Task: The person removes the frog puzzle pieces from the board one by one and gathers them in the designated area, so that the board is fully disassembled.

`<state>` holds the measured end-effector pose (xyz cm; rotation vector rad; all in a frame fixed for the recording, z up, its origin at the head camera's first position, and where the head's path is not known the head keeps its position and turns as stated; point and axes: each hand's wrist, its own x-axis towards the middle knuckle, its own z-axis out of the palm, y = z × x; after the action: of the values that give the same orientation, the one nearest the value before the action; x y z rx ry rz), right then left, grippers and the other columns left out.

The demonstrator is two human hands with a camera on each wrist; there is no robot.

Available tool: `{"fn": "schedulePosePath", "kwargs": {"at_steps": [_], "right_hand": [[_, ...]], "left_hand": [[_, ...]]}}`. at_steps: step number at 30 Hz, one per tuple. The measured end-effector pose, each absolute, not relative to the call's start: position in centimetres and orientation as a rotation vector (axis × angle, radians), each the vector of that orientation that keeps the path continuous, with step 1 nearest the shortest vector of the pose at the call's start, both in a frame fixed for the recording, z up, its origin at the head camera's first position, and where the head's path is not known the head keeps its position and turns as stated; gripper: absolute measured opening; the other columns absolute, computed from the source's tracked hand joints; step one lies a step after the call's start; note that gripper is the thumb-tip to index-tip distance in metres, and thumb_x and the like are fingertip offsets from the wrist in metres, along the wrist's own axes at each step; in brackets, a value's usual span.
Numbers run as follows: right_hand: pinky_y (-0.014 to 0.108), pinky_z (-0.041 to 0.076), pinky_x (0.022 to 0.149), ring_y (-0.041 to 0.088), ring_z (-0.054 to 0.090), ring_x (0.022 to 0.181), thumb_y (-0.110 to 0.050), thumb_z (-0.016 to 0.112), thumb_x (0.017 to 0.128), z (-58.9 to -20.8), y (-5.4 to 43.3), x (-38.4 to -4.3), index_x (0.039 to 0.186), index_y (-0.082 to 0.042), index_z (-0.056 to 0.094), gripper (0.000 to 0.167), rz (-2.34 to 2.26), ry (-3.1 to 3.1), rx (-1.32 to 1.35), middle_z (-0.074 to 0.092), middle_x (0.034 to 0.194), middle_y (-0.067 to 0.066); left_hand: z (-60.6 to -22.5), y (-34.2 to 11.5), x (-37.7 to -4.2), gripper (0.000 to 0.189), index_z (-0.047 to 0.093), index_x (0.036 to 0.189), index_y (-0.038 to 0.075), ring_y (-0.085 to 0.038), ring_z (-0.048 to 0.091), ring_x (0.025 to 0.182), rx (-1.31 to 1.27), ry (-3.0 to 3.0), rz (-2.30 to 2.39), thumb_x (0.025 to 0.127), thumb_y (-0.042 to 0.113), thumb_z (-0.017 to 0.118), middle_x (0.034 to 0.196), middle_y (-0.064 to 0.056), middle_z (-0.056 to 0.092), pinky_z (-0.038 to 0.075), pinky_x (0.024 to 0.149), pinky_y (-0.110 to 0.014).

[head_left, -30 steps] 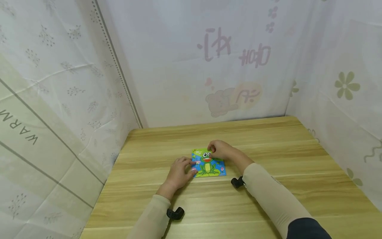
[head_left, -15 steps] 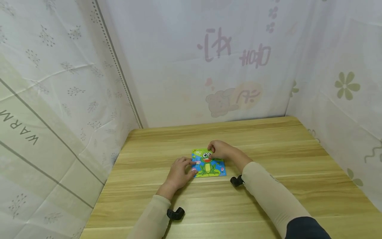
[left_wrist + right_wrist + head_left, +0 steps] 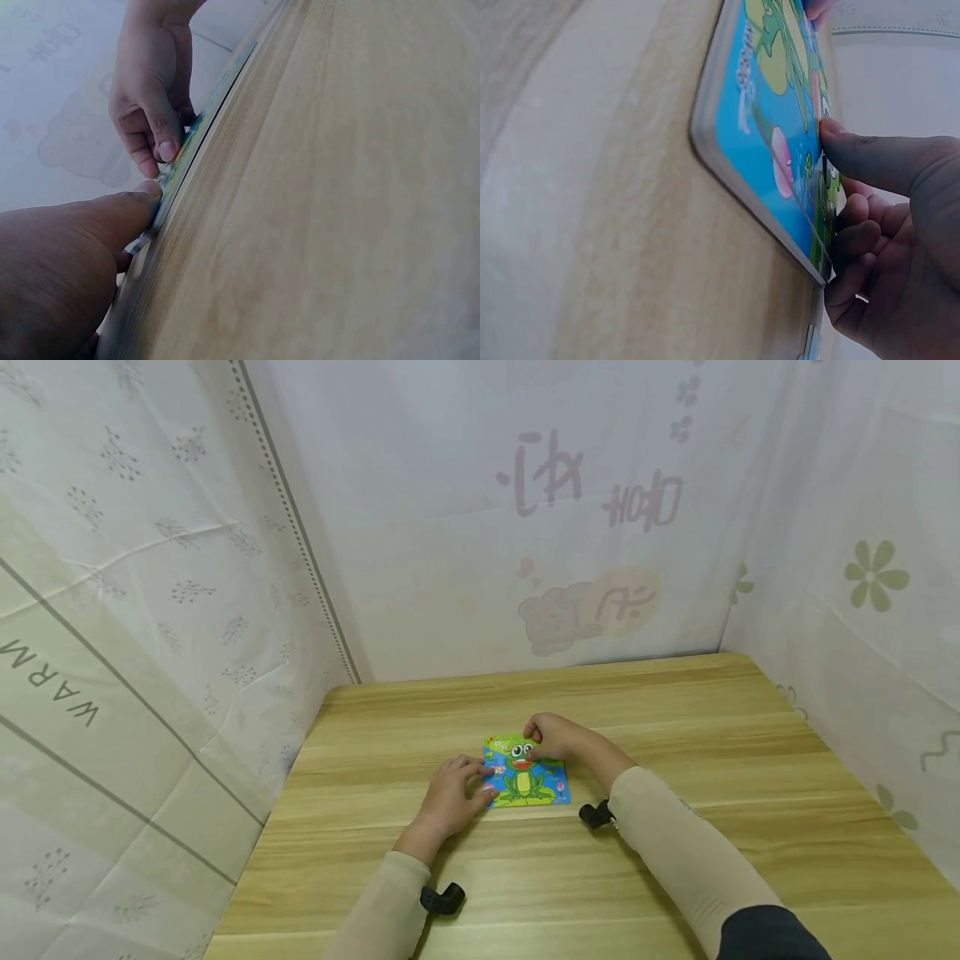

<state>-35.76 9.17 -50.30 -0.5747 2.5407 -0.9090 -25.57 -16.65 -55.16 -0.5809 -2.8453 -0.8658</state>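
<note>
A square frog jigsaw puzzle (image 3: 522, 783) lies flat on the wooden table, blue and green with a thick board edge. Seam lines cross its glossy face in the right wrist view. My left hand (image 3: 452, 795) rests at its left side, thumb and fingers spread with their tips on the border. At the upper right corner, my right hand (image 3: 553, 737) has its thumb (image 3: 870, 154) on the frog's face and its other fingers curled at the far edge, pinching the puzzle there. The right hand hides that corner from the head view.
The wooden table (image 3: 660, 860) reaches back to a white printed curtain (image 3: 450, 527), with more curtain on both sides. A small light blue edge (image 3: 810, 345) shows on the table beyond the puzzle. Black wrist cameras (image 3: 442, 899) sit on both forearms.
Almost nothing differs: both hands stay at the same spots on the puzzle, and the right forearm has shifted only very slightly. The head view has tilted a touch.
</note>
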Motion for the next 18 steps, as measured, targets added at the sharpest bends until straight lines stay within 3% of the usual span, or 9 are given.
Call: {"fn": "schedulePosePath", "kwargs": {"at_steps": [18], "right_hand": [[0.040, 0.052, 0.099, 0.022, 0.056, 0.105, -0.018, 0.082, 0.094, -50.35, 8.92, -35.45, 0.127, -0.005, 0.064, 0.040, -0.824, 2.601, -0.602, 0.059, 0.113, 0.004]], "left_hand": [[-55.21, -16.63, -25.57, 0.036, 0.073, 0.130, 0.020, -0.030, 0.051, 0.134, -0.603, -2.834, -0.876, 0.098, 0.037, 0.076, 0.139, -0.002, 0.062, 0.040, 0.116, -0.054]]}}
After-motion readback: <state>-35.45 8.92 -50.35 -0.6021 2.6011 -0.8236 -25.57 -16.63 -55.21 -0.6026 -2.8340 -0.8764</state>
